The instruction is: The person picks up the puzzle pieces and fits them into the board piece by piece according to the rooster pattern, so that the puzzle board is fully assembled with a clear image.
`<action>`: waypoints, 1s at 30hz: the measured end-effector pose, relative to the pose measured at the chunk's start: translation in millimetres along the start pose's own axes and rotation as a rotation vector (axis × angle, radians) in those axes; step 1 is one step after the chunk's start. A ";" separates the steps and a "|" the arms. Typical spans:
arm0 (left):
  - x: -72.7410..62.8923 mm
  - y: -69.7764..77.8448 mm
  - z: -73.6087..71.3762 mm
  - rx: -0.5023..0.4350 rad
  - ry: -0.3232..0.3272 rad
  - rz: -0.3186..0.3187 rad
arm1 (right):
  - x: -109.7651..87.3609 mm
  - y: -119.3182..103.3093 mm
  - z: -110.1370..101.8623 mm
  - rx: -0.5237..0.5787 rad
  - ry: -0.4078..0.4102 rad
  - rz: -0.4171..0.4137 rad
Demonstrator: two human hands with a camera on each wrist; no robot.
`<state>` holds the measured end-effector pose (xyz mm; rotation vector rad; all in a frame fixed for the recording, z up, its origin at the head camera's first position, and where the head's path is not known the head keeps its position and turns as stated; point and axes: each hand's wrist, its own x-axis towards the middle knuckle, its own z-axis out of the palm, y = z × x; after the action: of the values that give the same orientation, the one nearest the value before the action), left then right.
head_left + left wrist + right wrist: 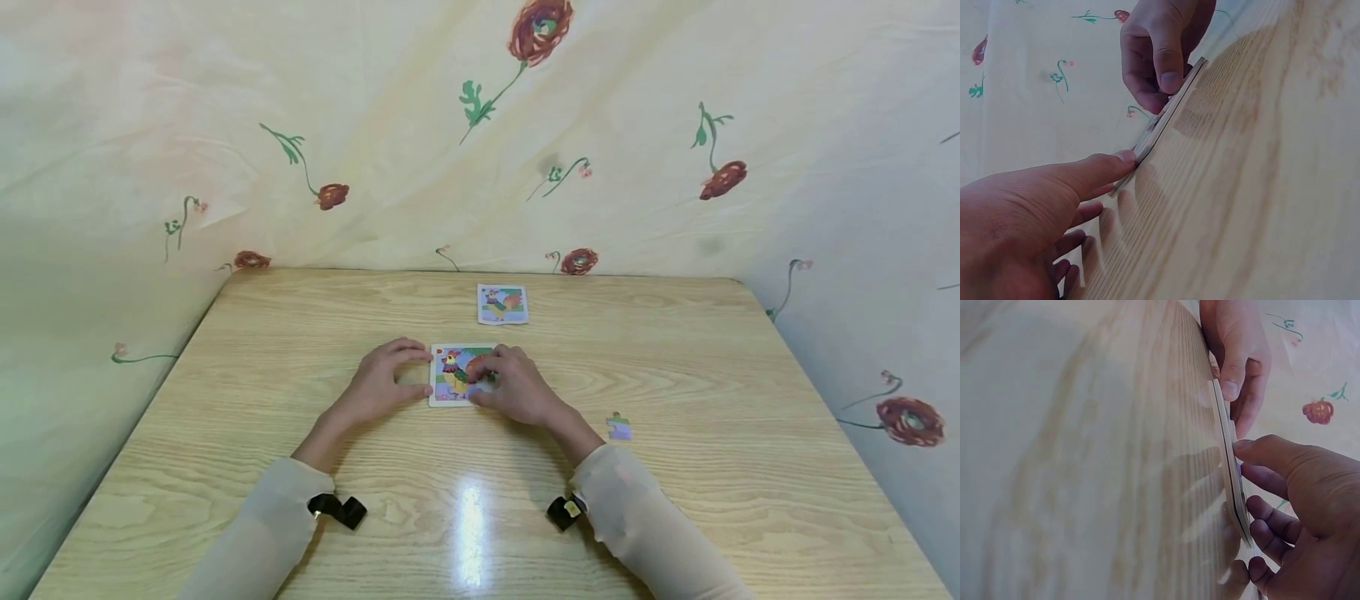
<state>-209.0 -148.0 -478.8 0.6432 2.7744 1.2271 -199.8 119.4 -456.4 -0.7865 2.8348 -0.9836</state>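
A square picture puzzle (453, 395) in a pale frame lies on the table, its picture a colourful rooster. My left hand (378, 382) is at its left side, the thumb touching the frame edge and the fingers extended near the upper left corner. Over the puzzle's right half bends my right hand (517, 387), with thumb and fingertips down on the picture. Whether a piece is between them is hidden. In the right wrist view, the right thumb rests at the edge of the puzzle board (1229, 456). A loose puzzle piece (618, 427), green and lilac, lies beside the right forearm.
Behind the puzzle lies a square card (502, 304) with the same rooster picture. The wooden table (300, 308) meets a flower-printed cloth (397, 125) at its back and sides. Each wrist wears a small black camera.
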 end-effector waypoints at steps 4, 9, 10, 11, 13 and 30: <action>0.1 0.3 0.0 0.003 -0.001 -0.004 | 0.5 -1.0 0.3 -0.005 -0.008 0.011; 0.0 -1.0 0.5 -0.001 -0.004 -0.005 | 3.3 -0.3 2.6 0.010 -0.007 0.001; 0.1 -1.5 0.8 -0.001 -0.005 -0.004 | 4.1 0.1 3.2 0.015 -0.008 -0.002; 0.2 -1.8 0.9 -0.001 -0.006 -0.004 | 4.8 0.4 3.6 0.022 -0.011 -0.005; 0.6 -2.3 1.2 0.000 -0.007 -0.004 | 5.8 0.5 4.1 0.034 -0.019 -0.008; 2.3 -2.0 -0.3 -0.001 -0.010 -0.029 | 7.6 -0.4 4.8 0.041 -0.032 -0.017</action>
<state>-211.9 -148.6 -479.7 0.6048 2.7645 1.2165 -205.3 112.8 -459.0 -0.8154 2.7767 -1.0187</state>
